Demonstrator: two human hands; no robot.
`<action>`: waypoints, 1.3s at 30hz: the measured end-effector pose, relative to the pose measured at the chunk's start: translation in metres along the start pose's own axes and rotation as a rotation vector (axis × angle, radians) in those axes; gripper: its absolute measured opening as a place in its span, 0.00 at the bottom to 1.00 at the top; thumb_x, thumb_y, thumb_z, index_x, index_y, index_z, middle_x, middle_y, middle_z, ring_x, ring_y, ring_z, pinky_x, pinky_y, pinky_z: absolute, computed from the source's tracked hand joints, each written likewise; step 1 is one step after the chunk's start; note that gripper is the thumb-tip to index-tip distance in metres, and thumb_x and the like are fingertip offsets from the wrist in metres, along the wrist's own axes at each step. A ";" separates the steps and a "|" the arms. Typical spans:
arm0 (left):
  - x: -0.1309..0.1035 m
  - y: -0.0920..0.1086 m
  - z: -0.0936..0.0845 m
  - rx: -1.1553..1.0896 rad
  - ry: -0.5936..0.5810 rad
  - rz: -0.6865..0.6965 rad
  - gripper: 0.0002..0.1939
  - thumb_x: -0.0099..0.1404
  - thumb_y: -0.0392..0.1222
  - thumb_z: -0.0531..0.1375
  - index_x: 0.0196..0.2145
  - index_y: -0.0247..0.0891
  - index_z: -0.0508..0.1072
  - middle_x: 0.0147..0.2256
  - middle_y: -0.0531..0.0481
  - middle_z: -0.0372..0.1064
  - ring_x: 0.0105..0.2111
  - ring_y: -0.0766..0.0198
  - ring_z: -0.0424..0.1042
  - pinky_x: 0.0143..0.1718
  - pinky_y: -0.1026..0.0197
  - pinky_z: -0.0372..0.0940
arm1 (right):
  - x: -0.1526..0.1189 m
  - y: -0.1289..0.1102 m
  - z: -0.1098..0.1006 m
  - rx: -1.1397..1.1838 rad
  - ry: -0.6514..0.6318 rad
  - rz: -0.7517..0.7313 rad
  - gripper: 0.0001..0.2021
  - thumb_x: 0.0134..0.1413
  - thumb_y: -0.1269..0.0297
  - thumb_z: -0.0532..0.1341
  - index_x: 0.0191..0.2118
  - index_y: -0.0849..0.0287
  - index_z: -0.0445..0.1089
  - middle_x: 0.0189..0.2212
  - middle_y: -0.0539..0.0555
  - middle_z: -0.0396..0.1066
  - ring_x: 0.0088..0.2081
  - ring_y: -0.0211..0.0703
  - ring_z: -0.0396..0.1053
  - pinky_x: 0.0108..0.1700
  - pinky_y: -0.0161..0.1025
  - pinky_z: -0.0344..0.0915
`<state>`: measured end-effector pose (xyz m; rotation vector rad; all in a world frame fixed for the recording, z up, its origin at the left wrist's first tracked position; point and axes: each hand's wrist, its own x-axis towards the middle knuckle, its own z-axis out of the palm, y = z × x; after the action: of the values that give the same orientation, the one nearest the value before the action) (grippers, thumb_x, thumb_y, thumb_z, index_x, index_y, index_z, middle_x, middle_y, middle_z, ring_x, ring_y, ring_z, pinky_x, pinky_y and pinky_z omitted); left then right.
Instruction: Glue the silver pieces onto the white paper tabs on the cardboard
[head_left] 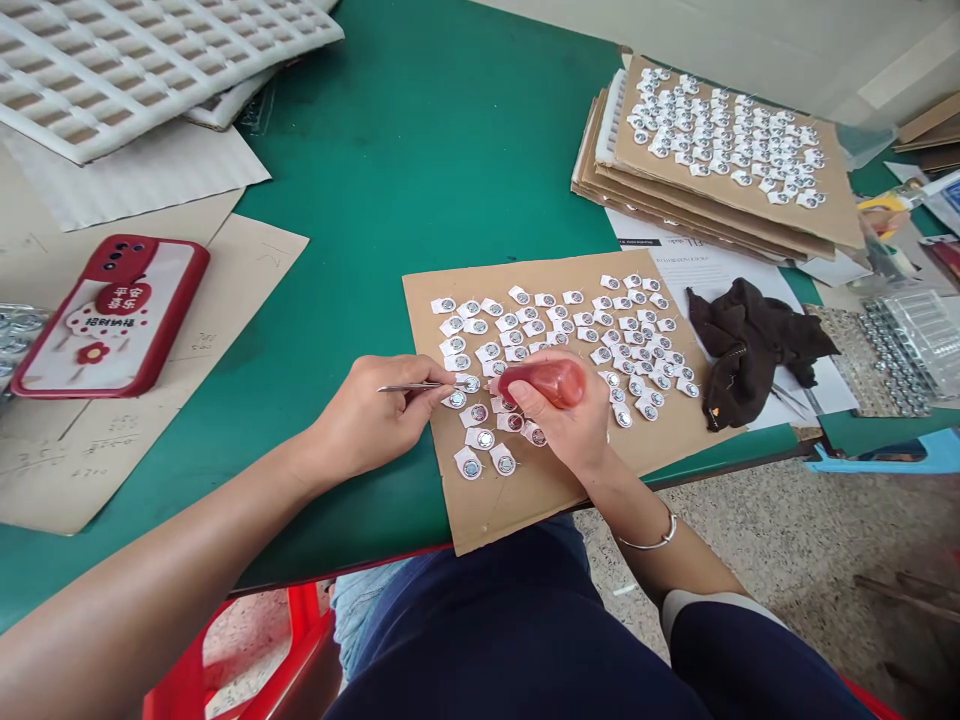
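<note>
My left hand (386, 412) is closed around slim metal tweezers (416, 386), whose tips reach a small white tag with a round silver piece (470, 384) at the left side of a cardboard sheet (517, 505). My right hand (574, 425) grips a red squeeze bottle (551, 383), tilted with its narrow end toward the same tag. The bottle's tip is too small to make out. Many similar white tags (504, 460) lie in rows on the cardboard, each with a round piece on it. Some are hidden beneath my right hand.
A stack of cardboard sheets (592, 180) bearing more tags stands at the back right. Dark cloth (750, 350) lies right of my cardboard, beside clear plastic boxes (930, 340) and small metal parts. A red-cased phone (112, 320) and white moulded trays (150, 60) are on the left.
</note>
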<state>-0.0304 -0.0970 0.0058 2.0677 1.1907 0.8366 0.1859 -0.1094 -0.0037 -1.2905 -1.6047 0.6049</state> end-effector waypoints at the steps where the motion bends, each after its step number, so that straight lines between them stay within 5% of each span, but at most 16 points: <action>1: 0.000 0.000 0.000 0.000 0.001 0.003 0.05 0.63 0.38 0.57 0.32 0.40 0.73 0.32 0.52 0.75 0.27 0.67 0.71 0.25 0.66 0.62 | 0.000 0.000 0.000 -0.004 0.003 -0.008 0.10 0.45 0.61 0.66 0.35 0.54 0.68 0.31 0.49 0.71 0.35 0.41 0.71 0.39 0.42 0.70; 39: -0.001 -0.003 0.002 -0.020 0.040 0.059 0.03 0.62 0.35 0.58 0.32 0.38 0.73 0.30 0.52 0.74 0.25 0.68 0.70 0.22 0.66 0.61 | -0.001 0.004 -0.001 -0.025 0.008 -0.095 0.11 0.46 0.62 0.67 0.36 0.57 0.69 0.32 0.51 0.72 0.35 0.40 0.72 0.39 0.40 0.69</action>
<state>-0.0309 -0.0971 0.0021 2.0873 1.1430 0.9177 0.1882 -0.1094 -0.0069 -1.2256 -1.6623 0.5215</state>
